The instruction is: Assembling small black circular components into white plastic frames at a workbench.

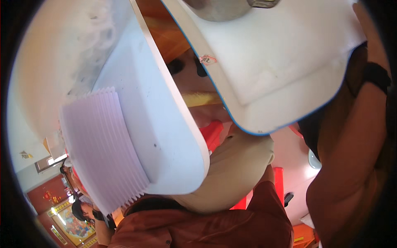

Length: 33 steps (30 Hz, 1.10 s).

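A white tray with a blue rim (pixel 285 120) fills the upper right, tilted, with a flat white sheet (pixel 285 45) lying in it. On that sheet stands a metal bowl (pixel 219 10), cut off by the top edge. My right hand (pixel 369 31) is at the tray's far right edge, above a black wristband (pixel 375 75); its fingers are hidden. At left, a pale board or tray (pixel 165 124) with rounded corners slants close to the camera. Against it rests a stack of thin, pale lilac, ridged sheets (pixel 103 144). My left hand does not show.
Between the trays an orange surface (pixel 169 33) and red plastic pieces (pixel 213 134) show. Beige cloth (pixel 235 173) and a brown-red garment (pixel 206 225) lie below. A red stool leg (pixel 279 182) stands on the floor. Another person in a black cap (pixel 78 211) is at lower left.
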Available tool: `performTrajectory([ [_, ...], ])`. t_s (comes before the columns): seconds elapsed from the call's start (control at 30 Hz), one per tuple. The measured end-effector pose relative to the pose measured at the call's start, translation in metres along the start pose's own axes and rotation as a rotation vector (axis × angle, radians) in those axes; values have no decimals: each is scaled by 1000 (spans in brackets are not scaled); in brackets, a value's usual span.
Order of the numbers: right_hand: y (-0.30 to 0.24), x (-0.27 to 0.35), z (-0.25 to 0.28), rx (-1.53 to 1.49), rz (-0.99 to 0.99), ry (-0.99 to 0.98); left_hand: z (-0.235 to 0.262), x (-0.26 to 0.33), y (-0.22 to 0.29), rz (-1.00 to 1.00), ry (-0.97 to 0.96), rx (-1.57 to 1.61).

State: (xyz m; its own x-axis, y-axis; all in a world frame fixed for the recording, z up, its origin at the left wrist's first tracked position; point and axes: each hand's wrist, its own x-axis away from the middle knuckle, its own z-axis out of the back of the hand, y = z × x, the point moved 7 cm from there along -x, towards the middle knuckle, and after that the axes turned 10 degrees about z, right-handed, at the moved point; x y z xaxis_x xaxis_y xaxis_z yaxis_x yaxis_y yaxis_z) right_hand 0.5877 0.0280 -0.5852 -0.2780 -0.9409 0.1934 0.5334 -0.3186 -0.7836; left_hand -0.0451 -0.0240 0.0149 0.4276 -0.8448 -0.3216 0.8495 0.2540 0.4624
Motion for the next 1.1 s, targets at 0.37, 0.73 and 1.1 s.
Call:
performTrajectory([
  [0.37,78,21,8,57,-6,-72,-43,25,7,205,-79,219],
  [0.73,107,60,-4,34,-28,-119,-78,13,32,329,-138,407],
  [1.1,128,106,-3,20,-46,-158,-120,5,62,450,-198,609],
])
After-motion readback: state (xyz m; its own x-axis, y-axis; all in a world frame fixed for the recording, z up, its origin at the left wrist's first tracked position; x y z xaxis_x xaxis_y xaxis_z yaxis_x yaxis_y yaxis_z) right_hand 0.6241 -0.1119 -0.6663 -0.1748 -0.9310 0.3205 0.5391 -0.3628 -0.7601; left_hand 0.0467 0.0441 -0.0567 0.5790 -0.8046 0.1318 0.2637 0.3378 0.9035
